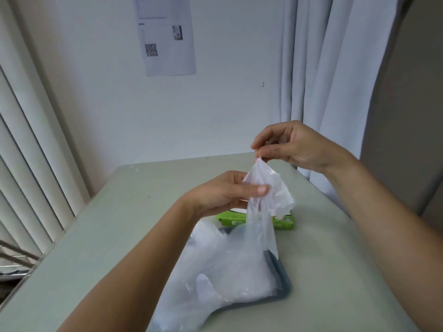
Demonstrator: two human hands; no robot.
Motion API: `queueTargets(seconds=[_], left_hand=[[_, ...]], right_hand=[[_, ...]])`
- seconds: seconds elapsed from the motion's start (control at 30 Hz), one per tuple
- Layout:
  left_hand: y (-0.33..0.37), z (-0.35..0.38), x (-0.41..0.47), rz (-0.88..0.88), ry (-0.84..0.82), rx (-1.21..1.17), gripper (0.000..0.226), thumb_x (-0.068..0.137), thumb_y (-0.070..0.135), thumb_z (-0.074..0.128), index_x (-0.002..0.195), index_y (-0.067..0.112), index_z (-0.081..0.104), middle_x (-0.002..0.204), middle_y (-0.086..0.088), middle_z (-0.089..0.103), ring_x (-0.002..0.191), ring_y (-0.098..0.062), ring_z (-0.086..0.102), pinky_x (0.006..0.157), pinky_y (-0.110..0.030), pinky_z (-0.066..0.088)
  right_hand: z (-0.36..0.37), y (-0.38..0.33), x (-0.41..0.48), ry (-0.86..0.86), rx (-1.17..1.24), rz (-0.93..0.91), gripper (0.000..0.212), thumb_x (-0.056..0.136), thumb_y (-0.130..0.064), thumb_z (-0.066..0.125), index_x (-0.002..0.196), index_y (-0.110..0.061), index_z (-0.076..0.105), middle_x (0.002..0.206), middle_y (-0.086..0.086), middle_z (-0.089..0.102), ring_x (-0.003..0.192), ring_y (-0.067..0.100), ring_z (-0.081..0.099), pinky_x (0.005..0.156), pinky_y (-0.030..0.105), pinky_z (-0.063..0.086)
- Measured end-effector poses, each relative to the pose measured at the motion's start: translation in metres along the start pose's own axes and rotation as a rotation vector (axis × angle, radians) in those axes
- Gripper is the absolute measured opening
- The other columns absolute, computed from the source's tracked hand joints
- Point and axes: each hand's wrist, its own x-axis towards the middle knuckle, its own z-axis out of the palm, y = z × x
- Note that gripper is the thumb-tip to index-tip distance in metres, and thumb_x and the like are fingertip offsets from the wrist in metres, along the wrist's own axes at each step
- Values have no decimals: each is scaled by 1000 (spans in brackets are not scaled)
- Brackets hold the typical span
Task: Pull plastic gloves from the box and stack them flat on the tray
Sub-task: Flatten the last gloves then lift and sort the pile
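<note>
A clear plastic glove (266, 202) hangs crumpled in the air above the table. My right hand (294, 144) pinches its top edge between thumb and fingers. My left hand (227, 190) grips the glove lower down, thumb on its front. Below lies a dark grey tray (282, 281) covered by a stack of clear gloves (220, 264), some of which spill over its near left edge. The green glove box (282, 222) sits just beyond the tray, partly hidden by the hanging glove and my left hand.
The pale green table (115, 224) ends at a white wall. Vertical blinds (31, 164) run along the left, a curtain (318, 68) hangs at the right, and a printed sheet (165, 34) is stuck on the wall.
</note>
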Motion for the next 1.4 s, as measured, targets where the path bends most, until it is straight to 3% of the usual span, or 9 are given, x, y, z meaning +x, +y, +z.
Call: queueTargets(seconds=[0.07, 0.23, 0.43, 0.53, 0.67, 0.77, 1.0, 1.2, 1.4], left_hand=[[-2, 7, -8, 19, 33, -43, 3, 76, 17, 76, 78, 16, 77, 83, 0, 73, 78, -13, 69, 73, -21, 53], [-9, 18, -23, 51, 208, -196, 17, 85, 18, 65, 74, 5, 67, 71, -3, 69, 65, -12, 65, 62, -19, 52], [-15, 22, -33, 83, 456, -502, 21, 96, 14, 52, 83, 5, 65, 70, -3, 69, 65, -13, 68, 63, -24, 57], [-22, 24, -36, 84, 569, -546, 21, 96, 18, 53, 86, 3, 64, 77, -9, 68, 73, -21, 67, 74, -31, 56], [-28, 31, -44, 115, 609, -614, 17, 94, 2, 49, 81, 1, 61, 72, -10, 66, 70, -21, 65, 67, -28, 55], [-39, 26, -62, 42, 689, -609, 21, 89, -10, 45, 79, 3, 58, 66, -5, 63, 59, -13, 64, 68, -28, 54], [-46, -16, -111, 113, 1159, -170, 27, 91, 0, 53, 117, 11, 53, 115, -9, 60, 93, -12, 59, 85, -25, 47], [8, 9, -124, 131, 571, 471, 71, 66, 63, 72, 128, 36, 51, 124, 23, 59, 118, 10, 50, 97, -19, 40], [11, 7, -118, 21, 448, 589, 8, 82, 38, 73, 89, 38, 71, 90, 13, 72, 88, -3, 65, 85, -24, 45]], right_hand=[[7, 8, -5, 54, 127, 39, 16, 70, -9, 68, 79, -20, 77, 71, -1, 68, 70, 7, 65, 70, 17, 54], [34, 38, -29, 379, 181, 161, 60, 74, -46, 67, 129, -22, 55, 125, 0, 61, 111, 15, 63, 97, 28, 48], [75, 64, -75, 443, 163, 122, 104, 36, -71, 83, 127, -33, 49, 133, -8, 52, 121, 7, 55, 99, 29, 48], [103, 64, -80, 495, 85, 238, 85, 40, -55, 87, 116, -28, 60, 123, -8, 62, 115, 9, 59, 97, 29, 50], [124, 58, -66, 731, -145, 134, 7, 82, -13, 72, 88, -10, 72, 90, 6, 72, 83, 18, 66, 78, 37, 53], [110, 50, -52, 818, -383, 98, 13, 92, -6, 53, 84, 0, 62, 84, 22, 62, 72, 32, 55, 65, 37, 47], [94, -18, -31, 190, -856, 196, 26, 92, -17, 52, 67, -16, 55, 60, -6, 54, 53, 9, 47, 54, 25, 36], [122, -49, -4, -128, -1210, 231, 37, 80, -47, 68, 63, -14, 65, 56, -1, 53, 54, 16, 48, 47, 25, 28], [120, -58, 6, -157, -972, 175, 48, 75, -52, 73, 59, -8, 61, 44, -5, 40, 40, 9, 31, 39, 18, 23]])
